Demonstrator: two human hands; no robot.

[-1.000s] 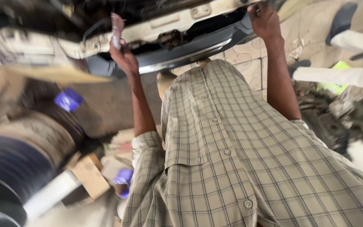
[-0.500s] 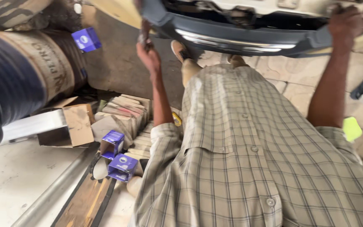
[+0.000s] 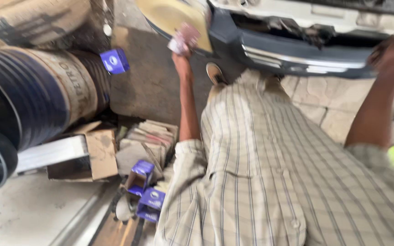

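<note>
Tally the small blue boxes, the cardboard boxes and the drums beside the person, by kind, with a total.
Small blue boxes: 3, one on the drum, two on the floor
Brown cardboard box: 1
Drum: 1
Total: 5

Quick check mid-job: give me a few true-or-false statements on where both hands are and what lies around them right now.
1. The left hand is raised and holds a small pale, pinkish object. True.
2. The right hand rests on the floor tiles. False: it is up at the dark bumper.
3. A blue box sits on the dark ribbed drum. True.
4. The cardboard boxes lie on the person's right. False: they lie on the left.
5. The sleeves are rolled down to the wrists. False: both forearms are bare.
</note>
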